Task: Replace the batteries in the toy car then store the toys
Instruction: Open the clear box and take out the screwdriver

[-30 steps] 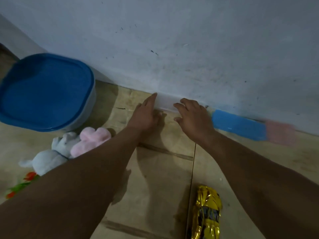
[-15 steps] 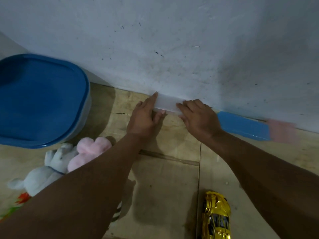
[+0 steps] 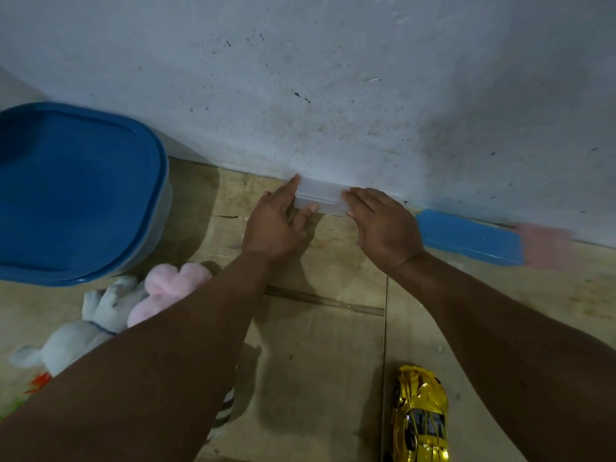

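A small clear plastic box (image 3: 320,198) lies on the floor against the wall. My left hand (image 3: 278,225) grips its left end, index finger along the back and thumb on the front. My right hand (image 3: 380,225) grips its right end with curled fingers. The gold toy car (image 3: 419,415) sits on the floor near my right forearm, untouched. A grey plush rabbit (image 3: 96,315) and a pink plush toy (image 3: 170,288) lie at the left, partly hidden by my left arm.
A big tub with a blue lid (image 3: 73,191) stands at the left by the wall. A blue flat case (image 3: 470,237) with a pink piece (image 3: 546,246) beside it lies along the wall at the right. The floor is tiled (image 3: 320,361).
Both hands have closed in on the clear box's ends; the left thumb now sits on its front. The view has shifted slightly.
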